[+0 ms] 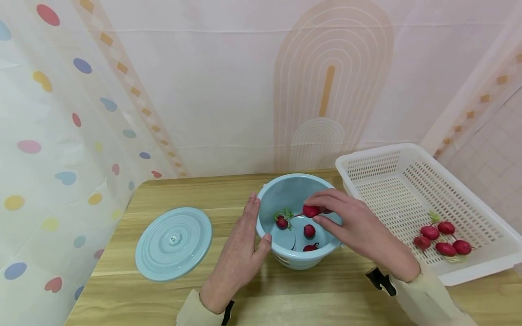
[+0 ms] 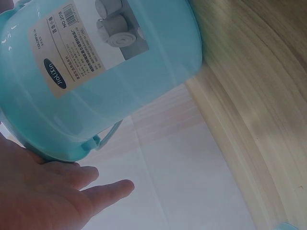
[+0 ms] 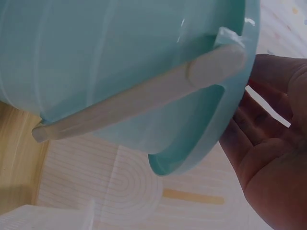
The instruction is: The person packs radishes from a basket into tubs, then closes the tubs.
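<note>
The bucket rim (image 1: 299,256) hides part of one radish (image 1: 311,247); the right wrist view crops the basket (image 3: 48,219); the label's fine print (image 2: 85,56) is blurred.

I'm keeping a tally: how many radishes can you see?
9: one radish in the right hand, three radishes in the bucket, five radishes in the basket. The bucket's near wall and the right hand may hide more.

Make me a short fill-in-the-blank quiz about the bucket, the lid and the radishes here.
1. One radish is held by the ____ hand.
2. In the head view, the lid lies to the ____ of the bucket.
3. In the white basket, ____ radishes are visible.

Missing words: right; left; five.
</note>
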Demonstrator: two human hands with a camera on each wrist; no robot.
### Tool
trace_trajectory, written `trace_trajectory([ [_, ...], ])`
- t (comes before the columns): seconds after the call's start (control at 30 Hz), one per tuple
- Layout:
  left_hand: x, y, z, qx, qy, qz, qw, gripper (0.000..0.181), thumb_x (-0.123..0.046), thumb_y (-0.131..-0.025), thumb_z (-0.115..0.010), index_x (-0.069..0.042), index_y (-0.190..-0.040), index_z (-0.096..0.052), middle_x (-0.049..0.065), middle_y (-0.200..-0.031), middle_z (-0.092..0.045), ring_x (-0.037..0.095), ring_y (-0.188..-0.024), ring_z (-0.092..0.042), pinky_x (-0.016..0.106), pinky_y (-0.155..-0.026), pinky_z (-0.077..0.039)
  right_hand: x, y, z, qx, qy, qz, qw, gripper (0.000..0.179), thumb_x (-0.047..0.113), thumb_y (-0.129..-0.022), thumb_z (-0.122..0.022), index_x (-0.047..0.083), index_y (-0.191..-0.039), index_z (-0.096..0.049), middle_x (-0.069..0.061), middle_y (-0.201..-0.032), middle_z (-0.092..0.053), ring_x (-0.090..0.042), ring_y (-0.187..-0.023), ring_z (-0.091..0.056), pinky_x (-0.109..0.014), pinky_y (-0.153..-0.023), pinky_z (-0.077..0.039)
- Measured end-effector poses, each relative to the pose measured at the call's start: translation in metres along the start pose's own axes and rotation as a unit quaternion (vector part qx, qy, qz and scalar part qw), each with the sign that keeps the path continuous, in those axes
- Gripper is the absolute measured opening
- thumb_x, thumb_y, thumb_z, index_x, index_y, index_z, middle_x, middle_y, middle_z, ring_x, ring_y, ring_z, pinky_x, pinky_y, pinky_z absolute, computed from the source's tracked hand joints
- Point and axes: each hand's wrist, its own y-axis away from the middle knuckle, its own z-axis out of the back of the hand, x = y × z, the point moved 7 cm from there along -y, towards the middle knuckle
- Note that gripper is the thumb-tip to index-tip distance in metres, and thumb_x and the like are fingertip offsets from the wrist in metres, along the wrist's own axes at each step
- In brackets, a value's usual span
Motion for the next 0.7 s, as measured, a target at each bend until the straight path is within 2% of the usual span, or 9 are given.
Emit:
trace_trajectory([
  [0.33,0.0,0.0,0.0,0.001,-0.001,0.004,1.0,0.076,-0.032,-0.101,-0.05,-0.003,-0.165,-0.021,0.011,-0.173,-0.016,0.033,-0.154,-0.029,0.058,-0.118,-0.033,-0.005,-0.01,-0.009,0.035,0.03,-0.011,0.9989,0.033,0.004,-0.086,-0.082,0.015,-0.116,-0.076,0.008,-0.116,-0.071,-0.011,-0.107,-0.066,-0.035,-0.087,-0.06],
  [0.7,0.002,0.0,-0.001,0.009,-0.001,0.008,0.9999,0.075,-0.032,-0.102,-0.05,-0.003,-0.165,-0.021,0.01,-0.173,-0.015,0.031,-0.154,-0.028,0.056,-0.119,-0.033,-0.009,-0.02,-0.021,0.076,0.053,-0.002,0.9957,0.028,0.009,-0.086,-0.084,0.014,-0.112,-0.076,0.004,-0.112,-0.072,-0.014,-0.102,-0.068,-0.037,-0.087,-0.059],
])
